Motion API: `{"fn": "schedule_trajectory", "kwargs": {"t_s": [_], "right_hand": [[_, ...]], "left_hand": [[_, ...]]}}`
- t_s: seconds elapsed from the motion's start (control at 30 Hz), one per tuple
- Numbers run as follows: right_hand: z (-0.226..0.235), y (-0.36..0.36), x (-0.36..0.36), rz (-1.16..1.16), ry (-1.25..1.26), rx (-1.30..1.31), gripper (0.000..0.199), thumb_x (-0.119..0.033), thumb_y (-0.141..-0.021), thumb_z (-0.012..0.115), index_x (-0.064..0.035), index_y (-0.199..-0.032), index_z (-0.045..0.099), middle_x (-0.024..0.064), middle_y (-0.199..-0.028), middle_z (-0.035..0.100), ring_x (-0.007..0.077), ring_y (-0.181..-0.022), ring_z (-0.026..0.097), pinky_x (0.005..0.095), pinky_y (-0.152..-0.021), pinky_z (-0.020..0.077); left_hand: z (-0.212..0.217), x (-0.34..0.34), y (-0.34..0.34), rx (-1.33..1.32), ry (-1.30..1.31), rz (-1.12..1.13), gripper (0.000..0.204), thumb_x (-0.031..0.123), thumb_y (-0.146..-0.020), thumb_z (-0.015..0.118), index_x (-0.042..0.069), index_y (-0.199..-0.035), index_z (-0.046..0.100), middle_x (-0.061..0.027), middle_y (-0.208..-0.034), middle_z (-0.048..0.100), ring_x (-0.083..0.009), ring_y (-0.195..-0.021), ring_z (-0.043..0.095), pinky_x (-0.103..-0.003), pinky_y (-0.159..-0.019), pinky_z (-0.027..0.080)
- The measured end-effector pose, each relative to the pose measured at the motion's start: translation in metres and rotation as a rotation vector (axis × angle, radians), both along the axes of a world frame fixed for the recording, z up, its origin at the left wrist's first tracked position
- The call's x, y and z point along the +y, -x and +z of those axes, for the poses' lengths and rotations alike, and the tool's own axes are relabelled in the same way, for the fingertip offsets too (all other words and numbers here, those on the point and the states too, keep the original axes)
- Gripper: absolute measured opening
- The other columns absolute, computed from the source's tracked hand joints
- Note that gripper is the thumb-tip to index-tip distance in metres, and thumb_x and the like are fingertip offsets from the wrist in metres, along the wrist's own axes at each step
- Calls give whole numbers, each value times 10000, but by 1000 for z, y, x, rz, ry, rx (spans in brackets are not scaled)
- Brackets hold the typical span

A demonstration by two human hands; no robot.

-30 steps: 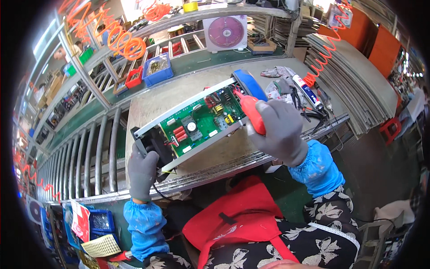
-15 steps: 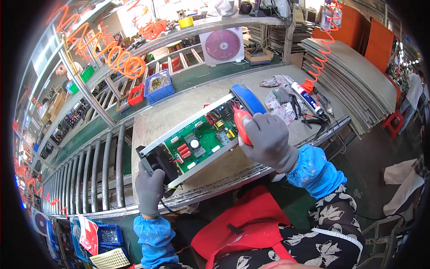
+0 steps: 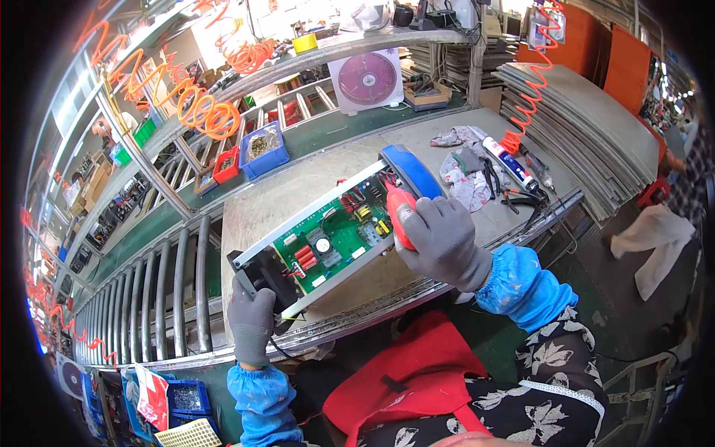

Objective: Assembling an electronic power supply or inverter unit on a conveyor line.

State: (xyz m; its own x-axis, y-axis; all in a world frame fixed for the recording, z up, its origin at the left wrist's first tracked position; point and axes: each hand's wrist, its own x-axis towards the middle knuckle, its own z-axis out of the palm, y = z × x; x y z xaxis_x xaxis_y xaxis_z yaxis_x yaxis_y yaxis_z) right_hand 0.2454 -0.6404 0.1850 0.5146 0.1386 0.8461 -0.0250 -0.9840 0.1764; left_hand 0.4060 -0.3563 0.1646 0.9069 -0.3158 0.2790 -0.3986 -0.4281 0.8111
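I see my right hand (image 3: 445,240), in a grey glove, clenched around the red handle of a screwdriver (image 3: 400,214) whose tip I cannot make out; the handle stands over the far right end of the green circuit board (image 3: 333,237). The board sits inside a long open metal chassis (image 3: 328,231) that lies slantwise across the counter (image 3: 283,197), its far end up and to the right, where a blue end cap (image 3: 410,170) closes it. My left hand (image 3: 252,320), also gloved in grey, grips the near left end of the chassis at its black end block (image 3: 262,277), fingers wrapped over the edge.

To the right on the counter lie crumpled rags (image 3: 465,167), a white tube of sealant (image 3: 509,162) and some black hand tools (image 3: 521,197), near one another and well apart from the chassis. Beyond the counter, a blue bin (image 3: 264,150) and a red bin (image 3: 226,164) of small parts sit side by side, and a white fan with a pink centre (image 3: 366,78) stands under the shelf. A roller conveyor (image 3: 160,294) runs off to the left.
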Motion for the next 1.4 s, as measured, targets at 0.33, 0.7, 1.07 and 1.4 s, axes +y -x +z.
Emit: {"fn": "schedule_trajectory", "kwargs": {"t_s": [0.33,0.7,1.07,1.4], "right_hand": [[-5,7,-13,85,-102,-82,479,-144,-618,781,-23,-1037,581,123,-854,555,298,-706,577,411,-617,458],[-3,9,-13,79,-102,-74,472,-158,-614,787,-29,-1022,589,106,-835,541,281,-665,561,400,-580,437],[1,9,-8,27,-31,-43,418,-207,-651,745,-34,-1006,609,88,-811,527,246,-683,557,378,-601,419],[6,10,2,23,-69,-25,437,-167,-630,756,-31,-1018,608,104,-830,528,279,-706,557,409,-609,419]], "left_hand": [[-6,2,-1,-4,61,-20,368,149,-757,543,8,-1094,589,-160,-908,685,-286,-815,668,-386,-747,505],[-7,5,2,17,60,-5,390,154,-755,546,-5,-1110,587,-164,-944,688,-271,-849,666,-372,-777,508],[-3,3,8,-11,33,3,416,156,-763,548,1,-1148,585,-159,-969,689,-276,-870,665,-372,-795,508],[-4,4,10,-25,-21,21,385,168,-758,547,18,-1110,586,-173,-937,685,-329,-864,668,-405,-779,502]]}}
